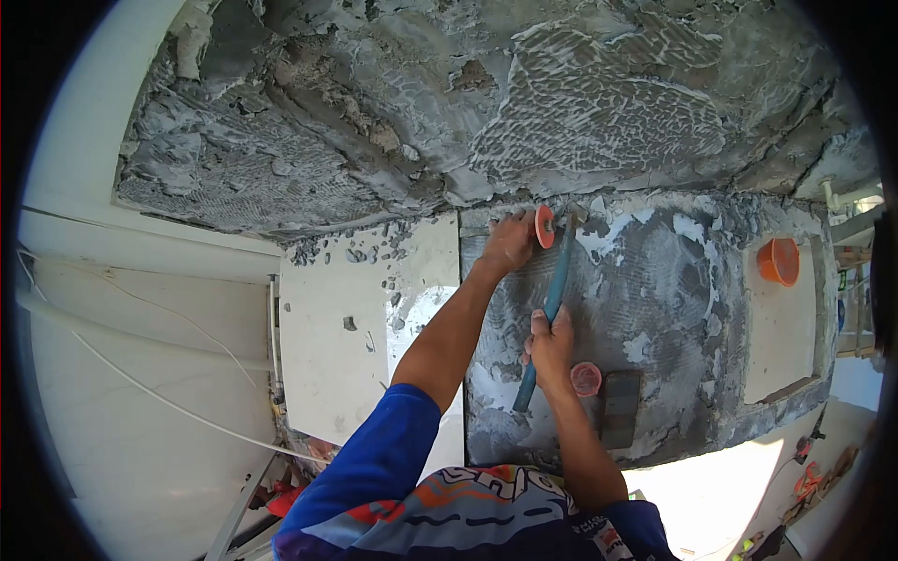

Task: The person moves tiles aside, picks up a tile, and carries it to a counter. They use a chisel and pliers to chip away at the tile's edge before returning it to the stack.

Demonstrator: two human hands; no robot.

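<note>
My left hand (510, 241) is closed around a chisel with a round orange hand guard (544, 227), low by the foot of the rough wall. Its shaft is hidden in my fingers. My right hand (550, 344) grips a hammer by its long blue handle (557, 285), about midway along it. The hammer's head is up beside the orange guard, at its right. Below both hands lies a grey, mortar-smeared slab (655, 280). A pale panel (327, 309) borders it on the left, close to my left forearm.
Grey rubble bits (369, 251) litter the panel's back edge. A small pink cup (586, 379) and a dark flat rectangle (620, 409) lie near my right forearm. An orange bowl (778, 262) sits in the pale rectangular recess (781, 327) at right. Combed mortar covers the wall (599, 103).
</note>
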